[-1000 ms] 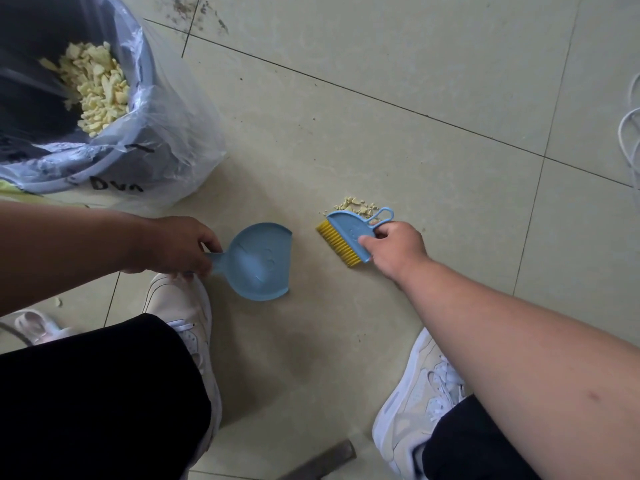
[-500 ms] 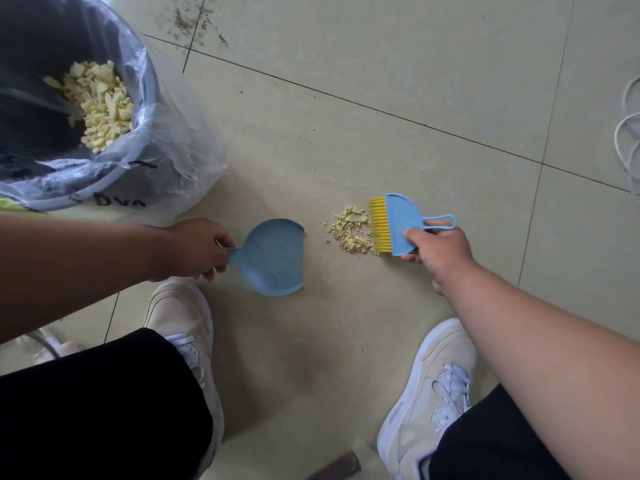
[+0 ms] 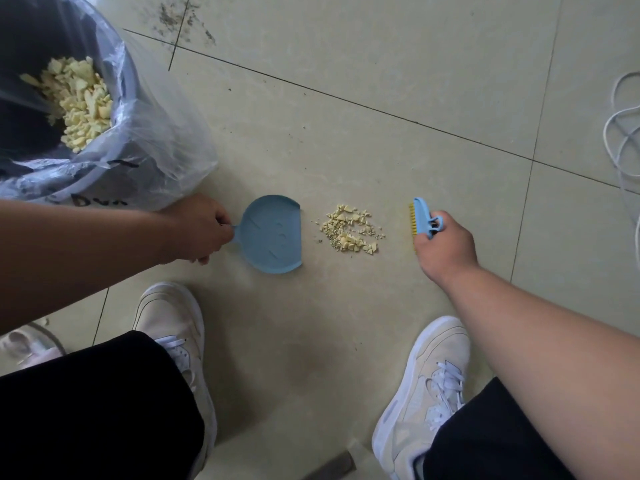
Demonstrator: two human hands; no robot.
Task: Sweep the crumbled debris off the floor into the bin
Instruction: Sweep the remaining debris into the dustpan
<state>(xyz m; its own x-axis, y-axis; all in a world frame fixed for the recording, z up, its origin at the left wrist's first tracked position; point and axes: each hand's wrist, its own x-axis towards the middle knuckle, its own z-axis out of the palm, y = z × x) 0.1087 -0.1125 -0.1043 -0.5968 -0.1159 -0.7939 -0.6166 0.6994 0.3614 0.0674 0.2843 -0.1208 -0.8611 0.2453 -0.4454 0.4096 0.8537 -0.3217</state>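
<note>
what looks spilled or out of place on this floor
A small pile of yellow crumbs lies spilled on the tile between the blue dustpan and the brush. Dark specks also dirty the grout line near the top.

Pale tiled floor (image 3: 381, 64), perhaps daylit.

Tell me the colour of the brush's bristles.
Yellow, on the blue brush; the head view, the only one, shows it.
</note>
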